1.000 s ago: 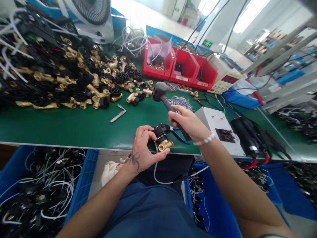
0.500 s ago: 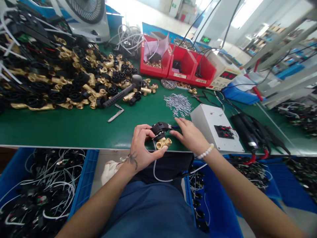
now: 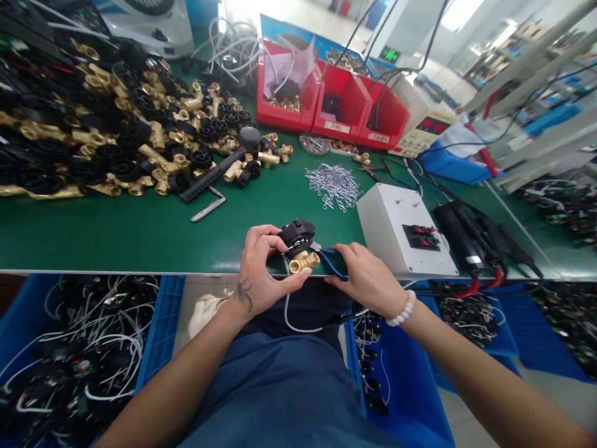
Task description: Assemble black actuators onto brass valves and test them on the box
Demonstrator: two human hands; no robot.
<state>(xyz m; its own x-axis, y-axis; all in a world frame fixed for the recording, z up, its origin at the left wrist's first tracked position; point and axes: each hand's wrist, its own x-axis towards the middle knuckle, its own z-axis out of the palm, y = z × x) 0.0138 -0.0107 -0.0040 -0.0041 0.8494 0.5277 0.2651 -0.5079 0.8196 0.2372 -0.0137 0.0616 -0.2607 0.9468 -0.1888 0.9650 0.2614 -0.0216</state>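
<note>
So we've got the green flat tabletop (image 3: 116,236) under both hands, and a black-headed, ribbed-handle hammer (image 3: 217,171) beyond the left. Our left hand (image 3: 263,267) pinches the round black housing with brass tee fitting (image 3: 298,236) at the near edge; our right hand (image 3: 373,277) grips blue-handled metal pliers (image 3: 329,266), nose beside it. Looks like plier work on the housing, calling for a steady left hold and careful nose placement. Small silvery wire clips (image 3: 333,183) lie beyond both hands.
</note>
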